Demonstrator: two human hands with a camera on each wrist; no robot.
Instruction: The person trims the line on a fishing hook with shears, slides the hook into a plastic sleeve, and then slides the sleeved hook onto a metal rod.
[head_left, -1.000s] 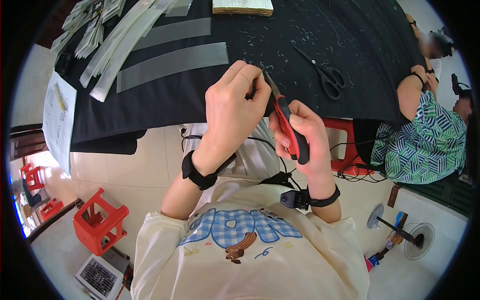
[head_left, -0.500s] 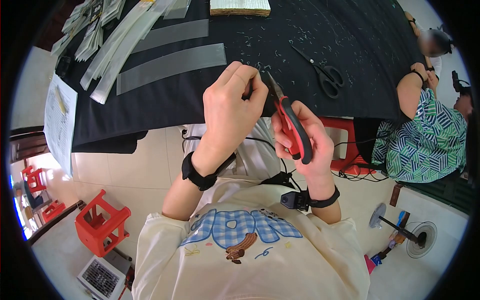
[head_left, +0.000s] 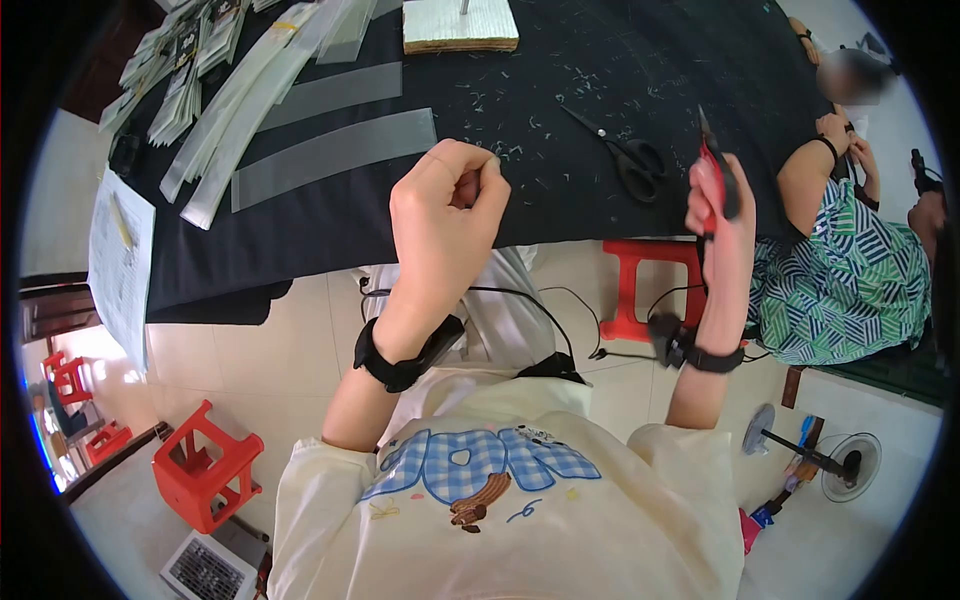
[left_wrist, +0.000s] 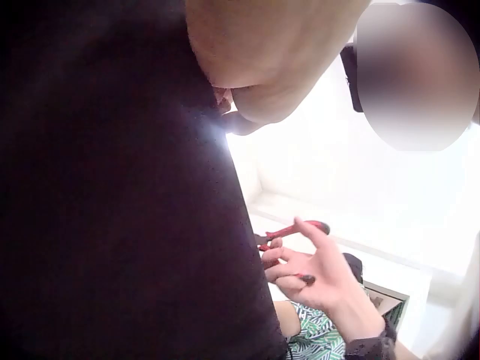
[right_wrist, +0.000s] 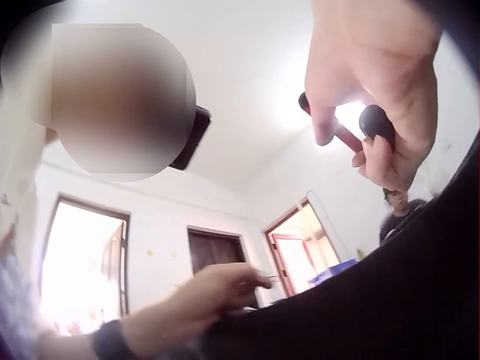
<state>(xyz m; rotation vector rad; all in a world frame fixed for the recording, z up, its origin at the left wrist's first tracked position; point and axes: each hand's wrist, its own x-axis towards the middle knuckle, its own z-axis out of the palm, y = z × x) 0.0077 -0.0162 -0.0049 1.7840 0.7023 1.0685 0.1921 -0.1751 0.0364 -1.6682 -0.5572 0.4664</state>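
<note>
My left hand (head_left: 445,205) is over the front of the black cloth-covered table, thumb and forefinger pinched together. A tiny thin piece (right_wrist: 271,279) shows at its fingertips in the right wrist view, mostly hidden by them. Off to the right, my right hand (head_left: 733,205) grips red-and-black pliers (head_left: 712,165) by the handles, their pointed tip away from me. In the left wrist view the pliers (left_wrist: 289,230) lie across the right hand's spread fingers. Small clippings (head_left: 515,152) litter the cloth beyond the left fingertips.
Black scissors (head_left: 635,172) lie on the table between the hands. Clear plastic strips (head_left: 340,155) and bundled packets (head_left: 180,90) cover the left side. A white-topped block (head_left: 460,30) with an upright pin stands at the back. Another person's arm (head_left: 805,180) rests at the right edge.
My right hand has carried the pliers away from the left fingertips, out to the right. The left hand stays pinched, shifting slightly in view as the head view moves.
</note>
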